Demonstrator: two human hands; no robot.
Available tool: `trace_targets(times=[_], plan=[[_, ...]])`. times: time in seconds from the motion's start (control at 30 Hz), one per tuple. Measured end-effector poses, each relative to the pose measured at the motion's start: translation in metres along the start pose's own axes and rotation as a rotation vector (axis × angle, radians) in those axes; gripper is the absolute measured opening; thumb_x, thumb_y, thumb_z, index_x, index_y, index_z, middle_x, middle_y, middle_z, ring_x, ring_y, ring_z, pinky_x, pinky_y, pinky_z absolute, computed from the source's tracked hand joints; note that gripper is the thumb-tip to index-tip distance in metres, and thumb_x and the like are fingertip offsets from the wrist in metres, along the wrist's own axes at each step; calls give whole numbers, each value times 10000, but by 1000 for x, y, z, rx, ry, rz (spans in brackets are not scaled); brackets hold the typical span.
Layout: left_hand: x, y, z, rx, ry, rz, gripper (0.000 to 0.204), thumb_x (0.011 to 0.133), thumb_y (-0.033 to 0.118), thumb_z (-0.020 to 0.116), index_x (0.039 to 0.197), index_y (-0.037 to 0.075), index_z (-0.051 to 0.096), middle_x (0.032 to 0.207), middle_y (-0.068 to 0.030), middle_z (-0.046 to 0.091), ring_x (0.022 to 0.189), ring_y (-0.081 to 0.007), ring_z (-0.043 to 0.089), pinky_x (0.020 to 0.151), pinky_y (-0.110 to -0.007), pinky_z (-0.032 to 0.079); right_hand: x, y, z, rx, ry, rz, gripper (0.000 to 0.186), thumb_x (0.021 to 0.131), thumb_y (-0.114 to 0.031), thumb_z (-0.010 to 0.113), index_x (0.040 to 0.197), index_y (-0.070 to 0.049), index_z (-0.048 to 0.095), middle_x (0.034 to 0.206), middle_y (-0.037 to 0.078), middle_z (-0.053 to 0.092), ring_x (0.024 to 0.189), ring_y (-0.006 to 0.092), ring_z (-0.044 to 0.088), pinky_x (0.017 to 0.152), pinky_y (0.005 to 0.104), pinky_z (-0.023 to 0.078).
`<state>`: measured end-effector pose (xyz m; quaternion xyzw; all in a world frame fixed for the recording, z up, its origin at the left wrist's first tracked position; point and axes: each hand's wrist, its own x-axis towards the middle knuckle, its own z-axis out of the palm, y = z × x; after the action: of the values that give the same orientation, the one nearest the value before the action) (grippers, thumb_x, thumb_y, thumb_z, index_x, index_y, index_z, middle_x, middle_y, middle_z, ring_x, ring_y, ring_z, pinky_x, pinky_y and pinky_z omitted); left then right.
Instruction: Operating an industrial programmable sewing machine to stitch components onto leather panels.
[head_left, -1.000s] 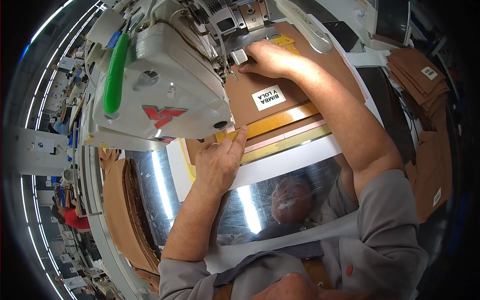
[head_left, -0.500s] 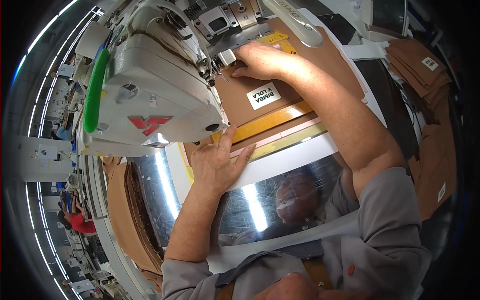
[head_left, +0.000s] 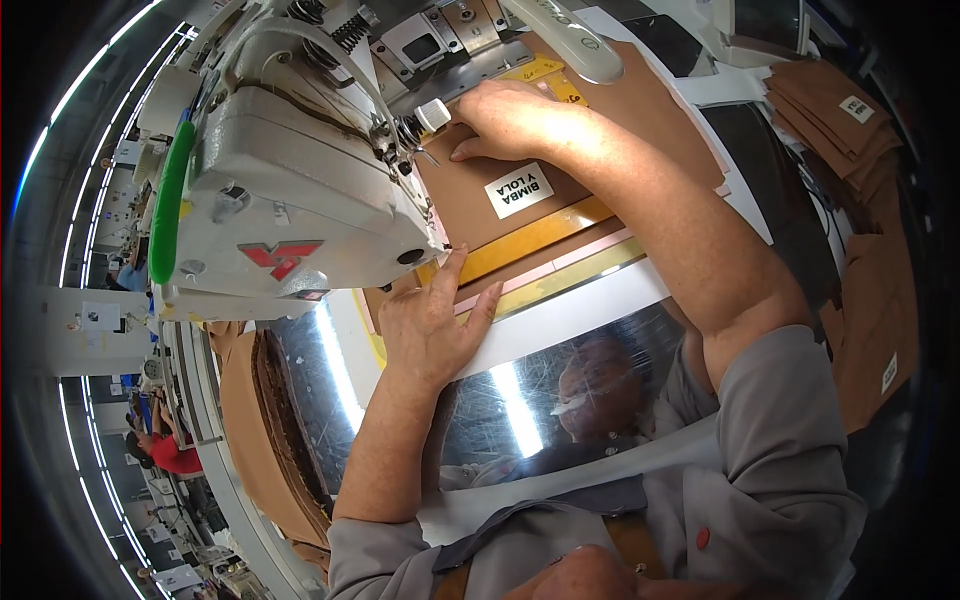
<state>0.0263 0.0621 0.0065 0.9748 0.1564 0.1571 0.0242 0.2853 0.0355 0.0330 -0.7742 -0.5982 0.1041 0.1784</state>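
Note:
A brown leather-like panel (head_left: 640, 100) with a white printed label (head_left: 519, 190) lies in a flat template with amber strips (head_left: 540, 240) under the white sewing machine (head_left: 300, 200). My left hand (head_left: 425, 325) rests on the template's near left corner, index finger and thumb spread, the index tip close to the machine head. Farther off, my right hand (head_left: 510, 120) presses on the panel beside the needle area, thumb apart from the bent fingers. Its fingertips are partly hidden near a white knob (head_left: 433, 115). Neither hand visibly grips anything.
A shiny metal plate (head_left: 480, 410) lies in front of the template. Stacked brown pieces stand at left (head_left: 255, 420) and hang at right (head_left: 835, 130). A green handle-shaped part (head_left: 172, 205) sits on the machine's left side. Behind it, a person in red (head_left: 175, 455) is at work.
The whole view has shifted slightly, so the machine appears a little farther left. Both hands keep nearly the same places on the panel and template.

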Motion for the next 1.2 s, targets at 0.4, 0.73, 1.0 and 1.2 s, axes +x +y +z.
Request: trace_targets(times=[0.4,0.73,1.0,1.2], plan=[[-3,-2,7,-23,106,80,525,853,416,778,1198,28,706,809,-127,741,545,-240,641,547,-353,528,-1,-12,42,-253,279,-395,467,917,-386,704,1261,-70,684,1249,138,673,1143,305,636,1001,428,471],[-1,5,-1,-7,44,38,504,858,374,783,1190,3,703,725,-137,707,556,-261,659,587,-359,537,-6,-17,47,-268,265,-369,434,964,-387,640,1302,-117,671,1234,90,648,1156,272,627,1020,418,459],[0,8,-2,-2,22,18,473,879,325,773,1204,-8,691,721,-149,692,605,-268,687,605,-359,536,11,-4,50,-173,366,-277,370,963,-348,653,1274,-153,699,1210,29,677,1198,237,574,1046,425,419],[-2,10,-4,-18,-20,-5,456,897,310,761,1213,-11,691,749,-160,705,612,-259,694,602,-351,543,9,-7,53,-158,355,-288,331,941,-345,686,1238,-202,719,1212,21,666,1212,223,564,1036,414,421]])
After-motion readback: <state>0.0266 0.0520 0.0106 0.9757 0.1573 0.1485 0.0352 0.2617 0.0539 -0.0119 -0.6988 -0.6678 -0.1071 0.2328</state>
